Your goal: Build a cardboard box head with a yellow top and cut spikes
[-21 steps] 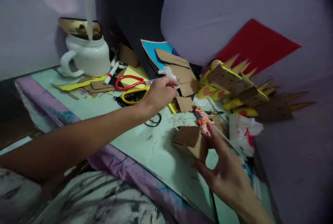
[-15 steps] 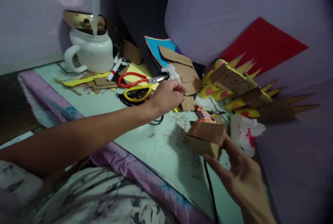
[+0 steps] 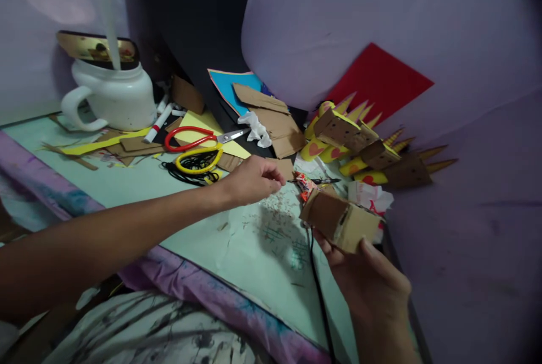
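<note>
A small folded cardboard box [image 3: 324,211] is held in my right hand [image 3: 368,290], with the thumb on its near face and the fingers beneath. Its brown inner side and a paler flap [image 3: 359,227] face me, raised over the table. My left hand [image 3: 256,180] hovers left of the box, apart from it, fingers curled together in a pinch; anything between the fingertips is too small to make out. Just left of that hand lie scissors [image 3: 192,149] with one red and one yellow handle, over a bundle of black cord [image 3: 182,175].
A white mug [image 3: 114,96] with a tube stands at the back left. Cardboard scraps [image 3: 271,121], a marker [image 3: 158,124] and crumpled white tissue [image 3: 255,128] lie behind my left hand. Spiked cardboard figures [image 3: 347,130] line the right wall. A black cable [image 3: 317,285] crosses the table's front.
My right hand has turned the cardboard box, bringing its inner side and pale flap into view. My left hand has come away from the crumpled tissue, toward me. The camera view has swung right.
</note>
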A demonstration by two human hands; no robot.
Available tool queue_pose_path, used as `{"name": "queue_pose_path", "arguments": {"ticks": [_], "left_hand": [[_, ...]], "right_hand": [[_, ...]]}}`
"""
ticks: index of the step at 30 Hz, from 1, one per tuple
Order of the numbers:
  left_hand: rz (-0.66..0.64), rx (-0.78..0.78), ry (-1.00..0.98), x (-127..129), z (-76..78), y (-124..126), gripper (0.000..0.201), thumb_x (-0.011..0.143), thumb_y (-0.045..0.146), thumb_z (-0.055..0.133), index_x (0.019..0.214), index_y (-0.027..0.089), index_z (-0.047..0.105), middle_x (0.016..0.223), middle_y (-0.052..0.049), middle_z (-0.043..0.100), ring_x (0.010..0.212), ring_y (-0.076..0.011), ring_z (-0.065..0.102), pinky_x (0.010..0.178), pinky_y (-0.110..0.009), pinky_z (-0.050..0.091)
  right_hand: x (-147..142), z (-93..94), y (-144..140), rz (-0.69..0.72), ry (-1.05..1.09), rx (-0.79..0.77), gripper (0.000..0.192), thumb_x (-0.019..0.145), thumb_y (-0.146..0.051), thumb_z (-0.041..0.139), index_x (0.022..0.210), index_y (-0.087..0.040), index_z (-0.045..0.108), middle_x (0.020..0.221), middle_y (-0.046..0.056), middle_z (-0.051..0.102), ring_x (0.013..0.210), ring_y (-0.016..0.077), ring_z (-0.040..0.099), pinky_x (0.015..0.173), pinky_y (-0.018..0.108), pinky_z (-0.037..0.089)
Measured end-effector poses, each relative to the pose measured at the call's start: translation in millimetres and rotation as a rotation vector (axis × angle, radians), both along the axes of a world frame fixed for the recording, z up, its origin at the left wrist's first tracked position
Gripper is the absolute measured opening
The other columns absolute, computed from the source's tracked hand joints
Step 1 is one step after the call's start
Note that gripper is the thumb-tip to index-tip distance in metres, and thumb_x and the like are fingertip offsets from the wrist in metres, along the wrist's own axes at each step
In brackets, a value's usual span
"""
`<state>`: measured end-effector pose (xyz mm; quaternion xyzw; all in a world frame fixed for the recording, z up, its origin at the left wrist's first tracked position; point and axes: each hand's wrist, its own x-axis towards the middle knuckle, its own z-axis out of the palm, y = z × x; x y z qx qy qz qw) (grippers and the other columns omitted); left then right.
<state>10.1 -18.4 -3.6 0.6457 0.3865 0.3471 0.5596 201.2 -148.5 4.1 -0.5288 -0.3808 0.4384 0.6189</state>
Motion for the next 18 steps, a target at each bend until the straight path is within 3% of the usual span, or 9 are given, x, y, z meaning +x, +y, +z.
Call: {"name": "queue_pose_path", "arguments": {"ticks": [6, 12, 15, 18], "left_hand": [[-0.017, -0.009, -0.008, 0.7, -2.9, 0.3, 0.005, 0.066, 0.011, 0.057, 0.065, 0.015, 0.061, 0.056, 0.004, 0.056, 0.052, -0.0094, 0.049, 0.052, -0.022, 0.037], [-0.05, 0.014, -0.031, -3.4, 2.9, -2.0, 0.007, 0.066, 0.02, 0.059, 0.071, 0.014, 0.06, 0.065, 0.001, 0.06, 0.062, -0.0123, 0.054, 0.061, -0.025, 0.042], [-0.175, 0.035, -0.062, -3.9, 4.6, -13.3, 0.037, 0.063, 0.03, 0.067, 0.094, 0.012, 0.061, 0.086, -0.006, 0.064, 0.079, -0.0184, 0.058, 0.067, -0.029, 0.046], [-0.316, 0.072, -0.078, -0.2, 1.5, -30.8, 0.083, 0.059, 0.04, 0.074, 0.13, 0.013, 0.042, 0.119, -0.013, 0.055, 0.1, -0.0245, 0.055, 0.079, -0.035, 0.048]], "right_hand": [[-6.2, -4.6, 7.5, -0.003, 0.094, -0.002, 0.044, 0.059, -0.028, 0.075, 0.102, -0.021, 0.069, 0.101, 0.007, 0.071, 0.096, 0.0262, 0.065, 0.084, 0.038, 0.051], [-6.1, -5.9, 6.4, -0.069, 0.415, 0.025, 0.049, 0.065, -0.029, 0.066, 0.113, -0.028, 0.062, 0.116, 0.004, 0.068, 0.109, 0.028, 0.06, 0.1, 0.054, 0.039], [-13.7, -11.2, 10.0, -0.028, 0.566, 0.089, 0.053, 0.063, -0.027, 0.064, 0.116, -0.025, 0.061, 0.116, 0.004, 0.068, 0.109, 0.0283, 0.06, 0.104, 0.056, 0.035], [-28.3, -17.3, 16.9, 0.036, 0.681, 0.135, 0.053, 0.064, -0.024, 0.063, 0.116, -0.03, 0.061, 0.111, 0.002, 0.071, 0.109, 0.0265, 0.06, 0.106, 0.056, 0.032]]}}
